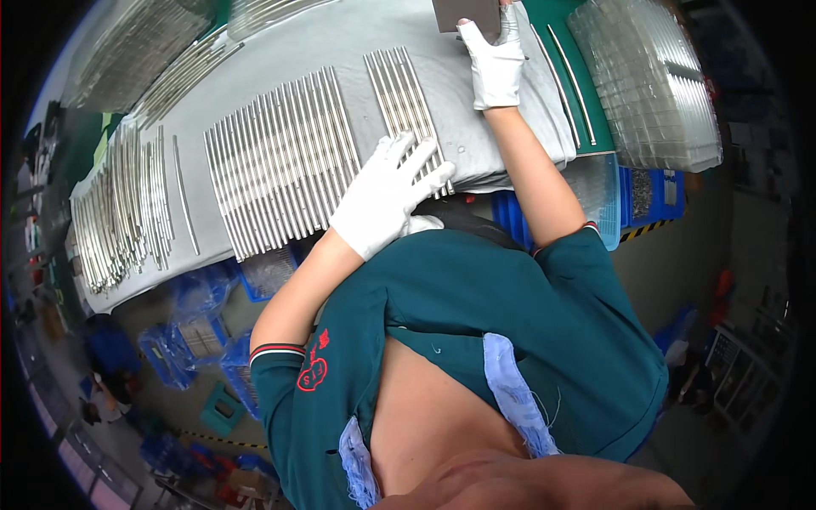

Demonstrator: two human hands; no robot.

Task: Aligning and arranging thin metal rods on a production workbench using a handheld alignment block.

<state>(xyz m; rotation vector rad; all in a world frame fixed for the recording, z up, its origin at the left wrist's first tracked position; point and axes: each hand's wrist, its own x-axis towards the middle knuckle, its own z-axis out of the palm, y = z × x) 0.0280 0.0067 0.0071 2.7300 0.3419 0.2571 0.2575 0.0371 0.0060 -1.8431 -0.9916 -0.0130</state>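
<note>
My left hand, in a white glove, rests with spread fingers over the near ends of a small row of slim silver metal rods. To its left, a wider row of the same rods lies side by side on the grey cloth. My right hand, gloved with bare fingertips, reaches to the far side of the table. Its thumb and fingers grip a flat brown piece, which the picture's top edge cuts off, so its kind is unclear.
A loose heap of rods lies at the left, more rods behind it. Two single rods lie at the right, by stacked clear plastic trays. Blue bins stand below the table edge; a green stool is on the floor.
</note>
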